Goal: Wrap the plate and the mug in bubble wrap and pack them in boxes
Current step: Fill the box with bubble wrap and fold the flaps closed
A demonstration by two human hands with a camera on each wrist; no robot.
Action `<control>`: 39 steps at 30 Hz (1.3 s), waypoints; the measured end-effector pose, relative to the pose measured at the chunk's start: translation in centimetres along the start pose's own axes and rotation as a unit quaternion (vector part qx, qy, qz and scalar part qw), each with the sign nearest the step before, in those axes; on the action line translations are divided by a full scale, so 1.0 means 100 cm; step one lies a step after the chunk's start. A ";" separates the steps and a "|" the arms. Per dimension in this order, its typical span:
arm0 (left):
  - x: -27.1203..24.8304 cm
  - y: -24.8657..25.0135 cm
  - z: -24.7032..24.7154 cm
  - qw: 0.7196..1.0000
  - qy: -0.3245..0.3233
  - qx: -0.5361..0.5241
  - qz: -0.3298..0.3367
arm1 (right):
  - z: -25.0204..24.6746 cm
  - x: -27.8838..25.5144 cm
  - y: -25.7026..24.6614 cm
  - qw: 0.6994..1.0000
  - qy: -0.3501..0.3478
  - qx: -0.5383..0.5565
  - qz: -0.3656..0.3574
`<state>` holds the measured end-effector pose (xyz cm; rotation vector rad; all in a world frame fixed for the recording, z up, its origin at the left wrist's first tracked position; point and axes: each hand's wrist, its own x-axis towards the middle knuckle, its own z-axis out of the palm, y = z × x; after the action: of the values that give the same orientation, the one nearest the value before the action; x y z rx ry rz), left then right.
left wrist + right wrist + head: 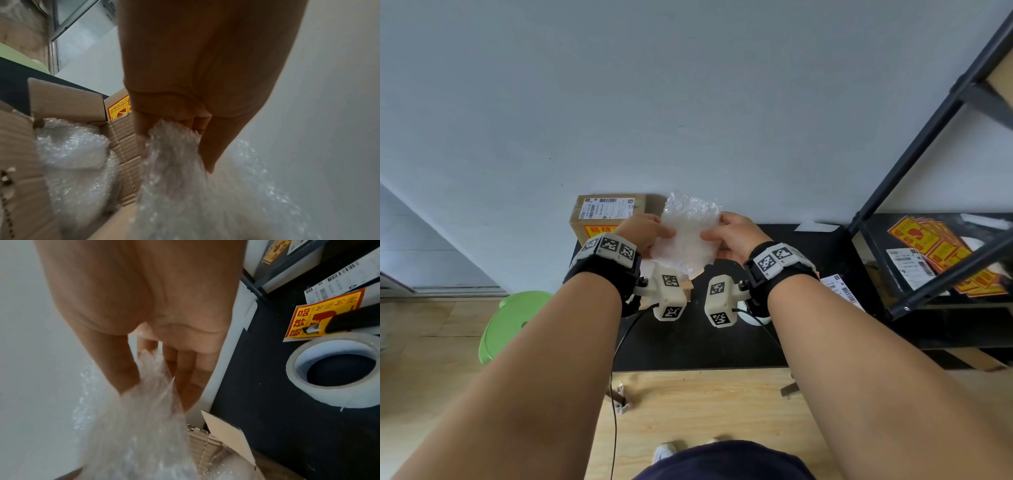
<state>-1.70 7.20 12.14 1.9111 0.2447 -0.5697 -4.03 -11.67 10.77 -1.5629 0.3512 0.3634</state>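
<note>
Black tabletop (722, 342) against a pale wall. Left hand (643, 229) and right hand (736, 233) each pinch a side edge of a bubble wrap sheet (688, 233), held up above an open cardboard box (123, 155). A wrapped bundle (76, 154) lies inside, probably plate or mug; hard to tell. Sheet looks light, limp and slippery: best gripped at edges. Contents fragile.

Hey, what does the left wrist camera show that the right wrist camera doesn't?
Only the left wrist view shows the wrapped bundle lying inside the open box, and a closed box with a yellow sticker behind it. Only the right wrist view shows the tape roll and a loose yellow sticker. Both show a hand pinching the bubble wrap sheet.
</note>
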 end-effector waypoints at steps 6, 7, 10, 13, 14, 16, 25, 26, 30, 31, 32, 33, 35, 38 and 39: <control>-0.003 0.001 0.011 0.987 -0.014 -0.139 -0.085 | 0.000 0.003 -0.001 0.998 0.028 0.007 -0.048; -0.004 0.001 0.013 0.985 -0.016 -0.148 -0.089 | 0.000 0.002 -0.002 0.997 0.033 -0.021 -0.061; -0.005 0.001 0.013 0.978 -0.010 -0.187 -0.094 | 0.004 0.000 -0.005 0.984 0.054 -0.135 -0.106; -0.006 0.003 0.010 0.963 -0.009 -0.246 -0.110 | 0.007 -0.002 -0.008 0.961 0.056 -0.222 -0.157; -0.007 0.004 0.009 0.961 -0.015 -0.254 -0.110 | 0.009 -0.003 -0.008 0.951 0.052 -0.251 -0.171; -0.008 0.003 0.007 0.966 -0.026 -0.234 -0.108 | 0.012 -0.001 -0.007 0.936 0.042 -0.291 -0.194; 0.005 -0.011 0.005 0.991 0.046 -0.109 -0.058 | 0.008 -0.011 -0.011 0.943 -0.038 -0.301 -0.137; 0.009 -0.014 0.002 0.995 0.057 -0.074 -0.037 | 0.009 -0.010 -0.014 0.953 -0.033 -0.273 -0.125; 0.018 -0.014 -0.005 0.999 0.042 0.004 0.002 | 0.018 -0.003 -0.022 0.968 0.000 -0.227 -0.103; 0.020 -0.012 -0.006 1.000 0.024 0.008 0.006 | 0.020 0.000 -0.022 0.958 -0.005 -0.265 -0.104; 0.021 -0.010 -0.007 1.000 0.009 0.008 0.016 | 0.023 0.004 -0.022 0.948 -0.012 -0.303 -0.101; 0.024 -0.008 -0.009 1.000 0.000 0.007 0.027 | 0.026 0.007 -0.021 0.940 -0.013 -0.329 -0.090; 0.030 -0.006 -0.014 0.999 -0.009 0.014 0.045 | 0.033 0.014 -0.018 0.939 -0.002 -0.338 -0.061; 0.039 -0.013 -0.023 0.992 0.000 0.090 0.084 | 0.046 0.021 -0.013 0.944 0.044 -0.324 -0.031; 0.043 -0.018 -0.026 0.988 0.007 0.121 0.098 | 0.050 0.023 -0.011 0.939 0.066 -0.336 -0.023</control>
<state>2.03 9.88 9.38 2.1439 -0.0054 -0.4715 -1.52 -6.68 10.67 -2.2714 0.3074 0.3621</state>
